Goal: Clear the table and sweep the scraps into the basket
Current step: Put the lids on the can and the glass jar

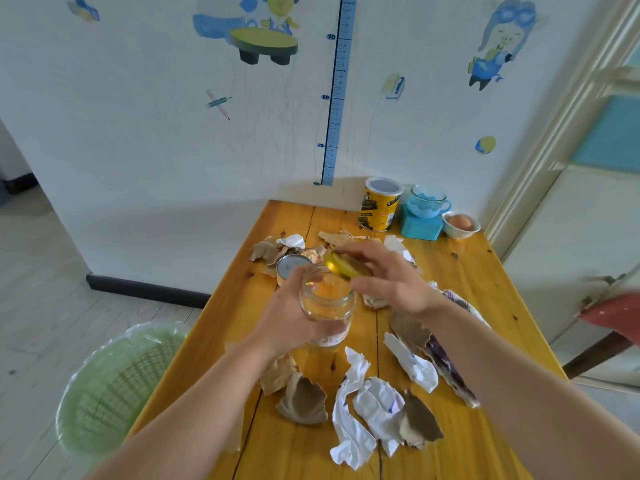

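Two hands meet over the middle of the worktop; the left hand point(287, 317) is wrapped round the side of a clear glass jar point(327, 299), and the right hand point(391, 282) pinches a round yellow lid point(344, 266) between fingers and thumb, tilted at the jar's open mouth; the lid is blurred, so I cannot tell if it touches the rim.

Just beyond the left hand stands a small round tin with a silver top point(292, 266). Around both hands, torn white and brown paper scraps point(363, 410) lie scattered over the orange wooden worktop point(460, 271). Well beyond the right hand, by the wall, stand a yellow cylindrical can point(379, 206), a blue cup point(427, 200) on a turquoise box point(420, 226), and a white bowl point(460, 223) holding an egg. Down to the left of the left hand, on the floor beside the worktop's edge, sits the green woven plastic basket point(114, 386), lined with a clear bag.

The step in hand looks like capping the jar so it can be cleared away; the scraps are not yet swept. The next move likely calls for seating the lid level on the mouth and twisting it while the left hand steadies the glass.
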Available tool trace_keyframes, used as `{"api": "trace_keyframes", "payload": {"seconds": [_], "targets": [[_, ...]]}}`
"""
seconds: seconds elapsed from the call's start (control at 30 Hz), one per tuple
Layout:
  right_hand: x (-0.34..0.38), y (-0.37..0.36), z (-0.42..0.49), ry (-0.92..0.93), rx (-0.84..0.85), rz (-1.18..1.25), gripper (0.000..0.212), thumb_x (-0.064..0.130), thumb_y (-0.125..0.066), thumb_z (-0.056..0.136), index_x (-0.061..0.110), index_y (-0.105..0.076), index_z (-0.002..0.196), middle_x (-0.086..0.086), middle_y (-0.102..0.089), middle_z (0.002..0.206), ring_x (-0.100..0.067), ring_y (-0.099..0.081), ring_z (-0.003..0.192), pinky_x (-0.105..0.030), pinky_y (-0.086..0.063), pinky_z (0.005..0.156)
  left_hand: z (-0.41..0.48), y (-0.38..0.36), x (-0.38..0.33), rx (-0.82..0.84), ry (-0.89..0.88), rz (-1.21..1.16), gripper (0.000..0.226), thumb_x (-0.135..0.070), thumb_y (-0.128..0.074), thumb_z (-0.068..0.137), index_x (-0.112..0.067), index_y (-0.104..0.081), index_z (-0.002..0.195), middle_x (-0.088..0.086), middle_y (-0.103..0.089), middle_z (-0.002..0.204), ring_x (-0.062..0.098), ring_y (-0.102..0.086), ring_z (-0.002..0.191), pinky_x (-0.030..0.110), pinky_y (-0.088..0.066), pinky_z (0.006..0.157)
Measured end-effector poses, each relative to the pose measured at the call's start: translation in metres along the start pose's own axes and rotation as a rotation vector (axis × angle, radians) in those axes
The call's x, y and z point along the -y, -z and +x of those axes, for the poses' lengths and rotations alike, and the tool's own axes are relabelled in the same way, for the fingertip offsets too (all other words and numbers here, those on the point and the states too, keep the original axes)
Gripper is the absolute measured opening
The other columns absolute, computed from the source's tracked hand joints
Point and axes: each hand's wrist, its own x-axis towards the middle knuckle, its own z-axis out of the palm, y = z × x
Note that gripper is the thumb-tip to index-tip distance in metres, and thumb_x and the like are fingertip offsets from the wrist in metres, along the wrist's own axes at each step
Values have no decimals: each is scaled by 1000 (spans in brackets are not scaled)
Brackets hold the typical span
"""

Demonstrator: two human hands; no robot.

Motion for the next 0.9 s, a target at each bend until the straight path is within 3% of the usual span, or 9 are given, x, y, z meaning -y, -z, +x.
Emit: {"api": "trace_keyframes", "payload": {"seconds": [0.07,0.17,0.33,0.5,0.67,0.8,0.9], "targets": [[-4,-6,-1,62,37,-162,55,54,-59,69,38,-48,120,-1,-52,121,-12,-46,112,-17,-42,90,0,-2,1,-7,2,-33,87,-46,-81,45,-32,-43,122,-17,-62,106,-2,-59,97,27,-49,86],[-8,-10,0,97,24,-246,62,58,-57,68,35,-46,125,-1,-49,124,-8,-43,113,-7,-37,89,-1,-3,1,-8,-2,-61,84,-45,-80,46,-31,-44,121,-17,-62,105,-7,-58,94,19,-46,80],[-9,-10,0,126,26,-313,71,62,-54,68,28,-47,130,0,-47,128,-10,-42,117,-10,-37,90,-2,-4,2,-19,15,-104,83,-47,-78,43,-31,-45,118,-15,-63,103,-5,-60,92,19,-47,80],[-9,-11,3,145,26,-350,70,62,-53,69,27,-49,129,0,-48,129,-10,-42,117,-8,-35,89,-3,-7,7,-10,19,-83,83,-43,-81,46,-35,-42,119,-16,-63,101,-4,-60,91,24,-50,81],[-6,-13,6,147,57,-399,62,53,-59,73,28,-50,129,-2,-46,130,-4,-39,115,-1,-32,87,-3,-8,9,-19,-1,-46,76,-25,-87,56,-48,-38,109,-19,-62,98,-10,-57,89,11,-46,73],[-1,-10,7,153,90,-443,60,48,-60,74,28,-51,129,-2,-46,131,-7,-40,116,-7,-34,89,-3,-8,7,-35,-51,2,71,-29,-86,56,-46,-40,108,-19,-63,98,-5,-60,89,19,-49,77],[3,-7,4,202,99,-483,68,66,-57,72,28,-48,128,-1,-45,134,-9,-40,119,-14,-39,93,-7,-9,0,-72,-117,87,69,-46,-79,53,-41,-43,112,-19,-63,97,-1,-60,89,25,-53,77]]}}
